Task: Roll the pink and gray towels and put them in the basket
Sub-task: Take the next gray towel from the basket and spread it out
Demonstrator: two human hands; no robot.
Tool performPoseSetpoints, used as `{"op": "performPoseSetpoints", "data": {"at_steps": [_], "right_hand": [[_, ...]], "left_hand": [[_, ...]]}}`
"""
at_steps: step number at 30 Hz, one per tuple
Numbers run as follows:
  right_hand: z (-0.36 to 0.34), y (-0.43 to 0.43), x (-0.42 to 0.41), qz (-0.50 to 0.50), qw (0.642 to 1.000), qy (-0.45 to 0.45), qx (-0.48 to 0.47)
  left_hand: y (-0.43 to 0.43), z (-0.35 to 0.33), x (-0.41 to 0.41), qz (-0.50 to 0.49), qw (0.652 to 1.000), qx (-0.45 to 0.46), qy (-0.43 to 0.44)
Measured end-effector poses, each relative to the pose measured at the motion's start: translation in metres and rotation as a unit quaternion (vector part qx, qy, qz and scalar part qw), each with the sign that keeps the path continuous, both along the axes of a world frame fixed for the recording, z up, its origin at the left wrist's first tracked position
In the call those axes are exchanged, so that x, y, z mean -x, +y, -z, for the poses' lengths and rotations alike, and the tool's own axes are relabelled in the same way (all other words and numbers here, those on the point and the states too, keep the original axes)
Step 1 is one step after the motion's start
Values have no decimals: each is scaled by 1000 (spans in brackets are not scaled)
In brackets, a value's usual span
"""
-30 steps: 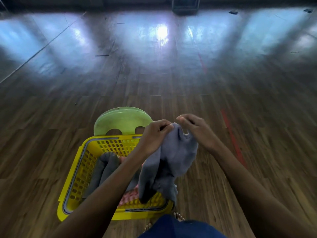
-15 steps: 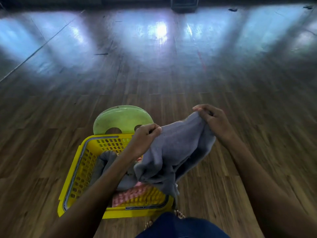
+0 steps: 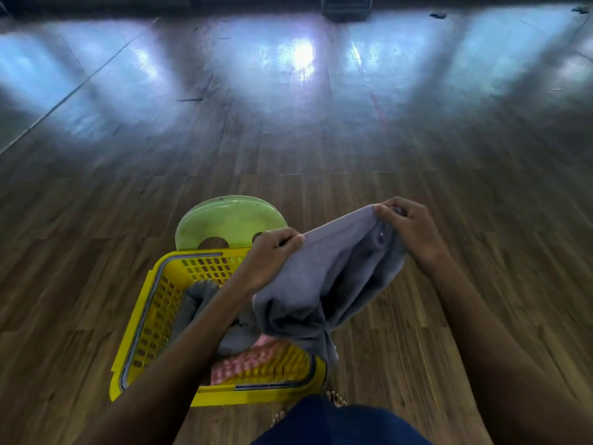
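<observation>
Floor (image 3: pixel 96 252): brown wood-look planks running away from the camera, glossy, with broad bluish-white patches of reflected light across the far part.
Pale line (image 3: pixel 64 97): a thin straight stripe crossing the far left of the floor at a slant.
Red line (image 3: pixel 380 112): faint, narrow, on the far floor right of centre.
Green plastic seat (image 3: pixel 229 221): a rounded pale-green top with two round cut-outs along its near edge, possibly a stool; its lower part is hidden.
Dark box (image 3: pixel 346 6): at the top edge, blurred.
Scraps (image 3: pixel 438 15): small dark bits on the far floor.
Toes (image 3: pixel 335 398): bare, on the floor at the bottom.
Dark blue garment (image 3: pixel 337 425): just below the toes, at the bottom edge.
</observation>
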State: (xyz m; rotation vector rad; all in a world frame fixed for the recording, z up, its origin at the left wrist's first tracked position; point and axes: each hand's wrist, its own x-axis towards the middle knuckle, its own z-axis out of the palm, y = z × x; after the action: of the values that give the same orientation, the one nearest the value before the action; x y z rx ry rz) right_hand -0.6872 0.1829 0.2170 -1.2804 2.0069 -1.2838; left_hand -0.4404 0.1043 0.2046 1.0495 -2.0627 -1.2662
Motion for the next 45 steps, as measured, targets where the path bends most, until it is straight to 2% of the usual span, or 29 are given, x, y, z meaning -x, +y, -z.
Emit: {"op": "performPoseSetpoints", "data": {"at_steps": [2, 4, 7, 10, 14, 17, 19, 21, 24, 27, 30, 35, 40, 43, 45], "right_hand": [[-1, 0, 0, -7, 1000, 22, -20], [-1, -1, -16, -75, 996, 33, -40], [0, -2, -38, -205, 977, -9, -54], [-1, 1, -43, -243, 969, -11, -35], [6, 2, -38, -215, 976, 42, -13], [5, 0, -17, -102, 993, 59, 28], [-1, 2, -4, -13, 999, 23, 45], [-5, 4, 0, 10, 999, 25, 32], [-7, 5, -9, -91, 995, 29, -22], [-9, 4, -15, -221, 974, -1, -55], [-9, 2, -12, -264, 963, -4, -56], [-2, 0, 7, -150, 987, 52, 6], [-1, 4, 26, -1, 999, 46, 16], [-2, 13, 42, 23, 999, 30, 4], [-1, 19, 51, 21, 999, 25, -8]], "left_hand": [[-1, -1, 0, -2, 1000, 6, -3], [1, -9, 13, 12, 1000, 22, 4], [3, -18, 33, 46, 998, 38, 24], [2, -8, 34, 49, 998, 31, 23], [4, 2, 31, 49, 999, 16, 12], [6, 7, 22, 46, 999, -11, 22], [7, 13, 11, 44, 999, -24, 20], [7, 15, 7, 38, 999, -22, 16], [11, 2, 22, 58, 998, -5, 23], [11, -15, 41, 92, 995, 27, 29], [2, -17, 51, 108, 993, 46, 16], [-3, -8, 51, 104, 994, 17, 2], [-8, -3, 51, 87, 996, -5, -12], [-13, 0, 54, 77, 996, -38, -19], [-16, 0, 63, 59, 997, -17, -38]]}}
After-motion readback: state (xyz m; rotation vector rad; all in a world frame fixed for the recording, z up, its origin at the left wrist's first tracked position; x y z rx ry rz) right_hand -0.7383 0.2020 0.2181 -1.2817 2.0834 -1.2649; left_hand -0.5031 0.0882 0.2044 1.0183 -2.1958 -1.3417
